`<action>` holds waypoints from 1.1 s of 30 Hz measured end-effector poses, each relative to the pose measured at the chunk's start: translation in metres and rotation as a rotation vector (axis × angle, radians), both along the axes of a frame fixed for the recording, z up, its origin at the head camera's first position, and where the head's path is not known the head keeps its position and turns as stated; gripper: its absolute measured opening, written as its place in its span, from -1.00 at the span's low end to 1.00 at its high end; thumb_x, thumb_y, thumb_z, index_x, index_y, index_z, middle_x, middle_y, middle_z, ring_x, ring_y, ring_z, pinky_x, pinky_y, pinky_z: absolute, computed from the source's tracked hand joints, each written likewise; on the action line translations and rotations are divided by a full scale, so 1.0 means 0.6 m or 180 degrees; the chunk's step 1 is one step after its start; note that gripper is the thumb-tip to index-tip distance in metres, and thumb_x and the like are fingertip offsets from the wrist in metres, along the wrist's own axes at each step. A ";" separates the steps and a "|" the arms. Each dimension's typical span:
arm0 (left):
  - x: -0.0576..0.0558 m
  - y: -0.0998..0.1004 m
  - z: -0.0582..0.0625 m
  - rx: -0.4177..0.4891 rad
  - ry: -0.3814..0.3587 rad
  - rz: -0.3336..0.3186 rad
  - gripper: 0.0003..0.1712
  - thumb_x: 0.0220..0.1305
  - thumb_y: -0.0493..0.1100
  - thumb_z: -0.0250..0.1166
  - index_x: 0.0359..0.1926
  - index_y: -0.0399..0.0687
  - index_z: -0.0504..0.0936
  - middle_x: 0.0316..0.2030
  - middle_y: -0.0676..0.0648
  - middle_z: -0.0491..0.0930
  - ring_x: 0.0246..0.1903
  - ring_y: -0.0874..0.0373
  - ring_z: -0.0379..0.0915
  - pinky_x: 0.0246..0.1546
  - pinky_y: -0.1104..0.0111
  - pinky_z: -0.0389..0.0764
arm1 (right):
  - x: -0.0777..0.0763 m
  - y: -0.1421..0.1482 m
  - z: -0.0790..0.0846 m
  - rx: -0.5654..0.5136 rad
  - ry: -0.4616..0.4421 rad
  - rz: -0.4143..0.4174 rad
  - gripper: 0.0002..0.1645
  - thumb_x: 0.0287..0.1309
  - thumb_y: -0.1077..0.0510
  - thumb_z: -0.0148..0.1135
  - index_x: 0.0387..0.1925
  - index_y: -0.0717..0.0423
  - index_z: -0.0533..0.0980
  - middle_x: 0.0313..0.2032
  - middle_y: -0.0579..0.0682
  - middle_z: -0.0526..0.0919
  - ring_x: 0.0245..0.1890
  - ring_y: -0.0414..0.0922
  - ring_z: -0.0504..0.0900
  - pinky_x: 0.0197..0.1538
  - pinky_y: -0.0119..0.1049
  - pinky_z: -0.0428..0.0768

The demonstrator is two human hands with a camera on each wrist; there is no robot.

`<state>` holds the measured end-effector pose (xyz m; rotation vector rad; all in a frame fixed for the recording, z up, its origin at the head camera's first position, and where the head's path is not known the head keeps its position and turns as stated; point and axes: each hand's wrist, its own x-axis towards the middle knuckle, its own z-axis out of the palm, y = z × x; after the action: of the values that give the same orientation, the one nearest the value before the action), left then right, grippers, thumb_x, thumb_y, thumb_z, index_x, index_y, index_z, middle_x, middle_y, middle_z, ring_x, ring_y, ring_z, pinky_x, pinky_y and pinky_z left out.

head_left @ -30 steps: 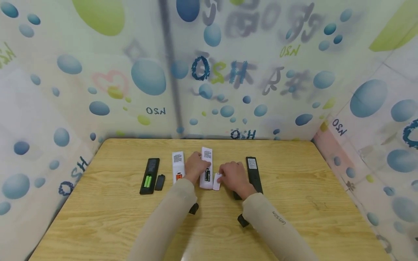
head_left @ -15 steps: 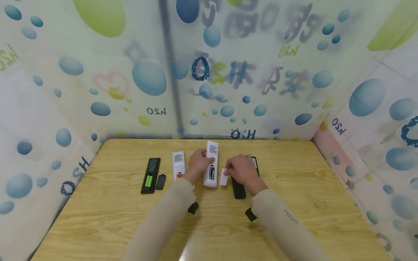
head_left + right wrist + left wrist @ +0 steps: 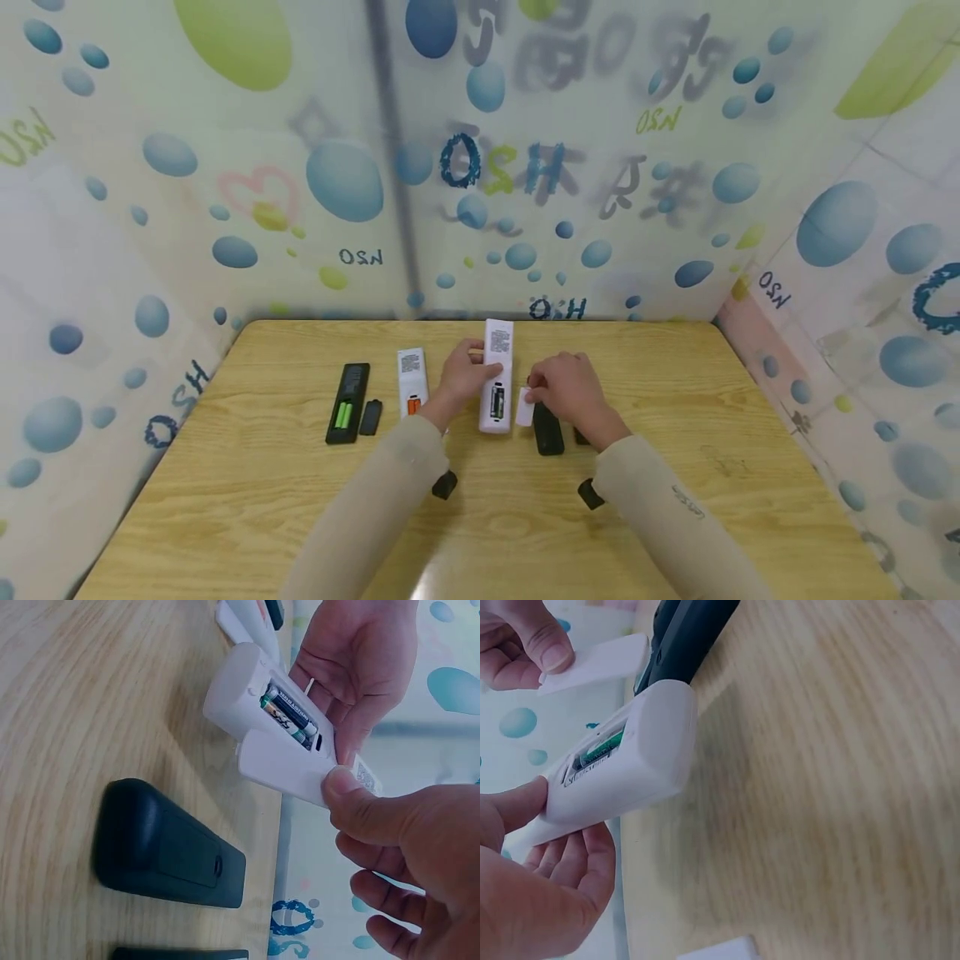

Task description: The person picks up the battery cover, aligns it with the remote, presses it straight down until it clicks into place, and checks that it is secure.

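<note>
My left hand grips a white remote control, back side up, thumb on its back and fingers curled under it. Its battery compartment is uncovered, and two batteries lie side by side in it. The remote is raised off the table, as its shadow in the left wrist view shows. Just right of it, my right hand pinches a white battery cover between thumb and forefinger. In the right wrist view the cover overlaps the remote's near side, beside the compartment.
On the left lie a black remote with green batteries, a small black cover and a white remote with an orange battery showing. A black remote lies near my right hand, with another dark one mostly hidden behind that hand.
My left hand has lifted the white remote and moved it right. My right hand has picked the white cover up from the table and moved a little right with it.
</note>
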<state>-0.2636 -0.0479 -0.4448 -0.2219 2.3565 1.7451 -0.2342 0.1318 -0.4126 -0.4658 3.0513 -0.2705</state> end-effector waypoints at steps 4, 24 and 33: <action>0.004 0.003 -0.007 0.0032 0.0056 -0.0051 -0.44 0.25 -0.18 0.34 0.23 -0.05 0.38 0.11 -0.19 0.56 0.00 -0.01 0.57 -0.03 0.24 0.61 | 0.005 0.003 -0.002 -0.0005 0.0019 0.0033 -0.81 0.06 -0.12 0.42 -0.43 -0.14 0.65 -0.46 -0.23 0.66 -0.29 -0.12 0.44 0.05 -0.10 0.42; 0.021 -0.001 -0.044 0.0432 0.0202 -0.0053 -0.43 0.23 -0.23 0.36 0.25 -0.08 0.43 0.09 -0.18 0.58 -0.08 0.06 0.57 -0.13 0.31 0.64 | 0.021 0.003 -0.012 -0.0044 0.0183 0.0218 -0.81 -0.01 -0.12 0.47 -0.50 -0.16 0.66 -0.49 -0.25 0.67 -0.30 -0.11 0.45 0.12 -0.03 0.40; 0.023 -0.006 -0.040 0.0498 0.0208 -0.0079 -0.46 0.24 -0.23 0.35 0.23 -0.04 0.45 0.08 -0.17 0.59 -0.04 0.05 0.56 -0.10 0.30 0.65 | 0.018 -0.014 -0.015 -0.0107 0.0157 0.0335 -0.80 0.01 -0.10 0.46 -0.56 -0.18 0.64 -0.55 -0.28 0.63 -0.36 -0.15 0.43 0.07 -0.06 0.40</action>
<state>-0.2499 -0.0516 -0.4687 -0.1127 2.2412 1.9412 -0.2236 0.1237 -0.4216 -0.6420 3.0609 -0.3108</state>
